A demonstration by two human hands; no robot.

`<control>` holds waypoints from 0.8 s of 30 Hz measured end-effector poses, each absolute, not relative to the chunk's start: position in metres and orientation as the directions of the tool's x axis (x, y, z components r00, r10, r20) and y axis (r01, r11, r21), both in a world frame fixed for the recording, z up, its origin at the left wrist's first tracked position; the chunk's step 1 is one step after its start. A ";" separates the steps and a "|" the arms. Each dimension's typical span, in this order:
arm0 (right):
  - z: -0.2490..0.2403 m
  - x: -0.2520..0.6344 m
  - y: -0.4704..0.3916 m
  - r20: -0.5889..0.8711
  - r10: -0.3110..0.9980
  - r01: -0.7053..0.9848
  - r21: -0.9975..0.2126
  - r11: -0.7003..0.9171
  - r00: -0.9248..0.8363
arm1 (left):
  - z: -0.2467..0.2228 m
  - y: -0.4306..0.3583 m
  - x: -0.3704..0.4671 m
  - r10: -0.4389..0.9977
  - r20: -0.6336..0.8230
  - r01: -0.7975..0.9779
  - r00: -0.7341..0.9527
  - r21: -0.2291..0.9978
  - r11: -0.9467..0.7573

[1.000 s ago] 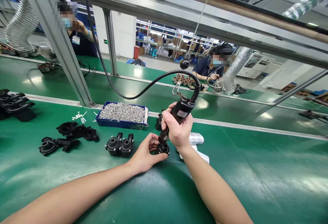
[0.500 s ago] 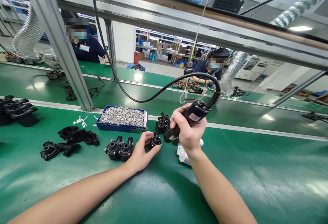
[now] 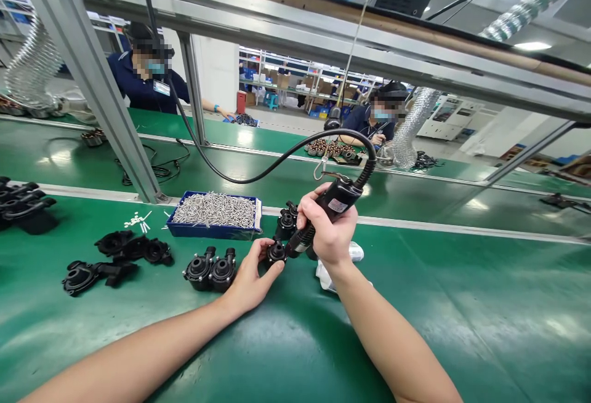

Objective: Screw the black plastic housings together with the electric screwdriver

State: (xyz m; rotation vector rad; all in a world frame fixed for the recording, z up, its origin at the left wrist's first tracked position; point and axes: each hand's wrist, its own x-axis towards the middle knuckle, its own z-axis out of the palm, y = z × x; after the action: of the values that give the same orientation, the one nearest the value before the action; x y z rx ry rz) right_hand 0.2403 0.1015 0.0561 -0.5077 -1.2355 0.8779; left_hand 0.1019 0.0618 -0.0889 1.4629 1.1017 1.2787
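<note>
Thumb and fingers of my left hand (image 3: pixel 255 272) close around a small black pump housing (image 3: pixel 276 253) standing on the green bench. My right hand (image 3: pixel 330 227) grips a black corded electric screwdriver (image 3: pixel 340 199), tilted with its lower end beside that housing; whether the tip touches it I cannot tell. Left of my left hand stand two similar pump housings (image 3: pixel 210 269), side by side with screws at their rims. More black housings (image 3: pixel 287 221) sit just behind the held one, partly hidden by my right hand and the screwdriver.
A blue box of screws (image 3: pixel 213 211) stands at the bench's back. Black plastic covers (image 3: pixel 133 247) and small white pieces (image 3: pixel 133 219) lie left. A clear plastic bag (image 3: pixel 324 277) lies under my right wrist. A metal post (image 3: pixel 99 83) rises at left; co-workers sit opposite.
The whole view has shifted slightly. The screwdriver's lower end has come closer to the held housing. The co-worker at left has stretched an arm out along the far bench.
</note>
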 end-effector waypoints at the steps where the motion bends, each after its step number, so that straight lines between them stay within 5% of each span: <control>1: 0.056 0.240 0.102 0.596 0.800 -0.301 -0.751 0.588 0.075 | -0.089 0.062 0.102 0.973 0.219 0.072 0.078 0.972 -0.224; 24: 0.040 0.229 0.108 0.572 0.816 -0.164 -0.799 0.578 0.088 | -0.091 0.067 0.106 0.986 0.164 -0.012 0.018 0.986 -0.164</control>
State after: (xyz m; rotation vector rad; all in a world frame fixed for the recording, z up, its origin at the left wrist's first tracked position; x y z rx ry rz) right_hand 0.2286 0.1076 0.0400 -0.6402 -1.2829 0.8082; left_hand 0.1062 0.0673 -0.0913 1.3303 1.1045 1.3200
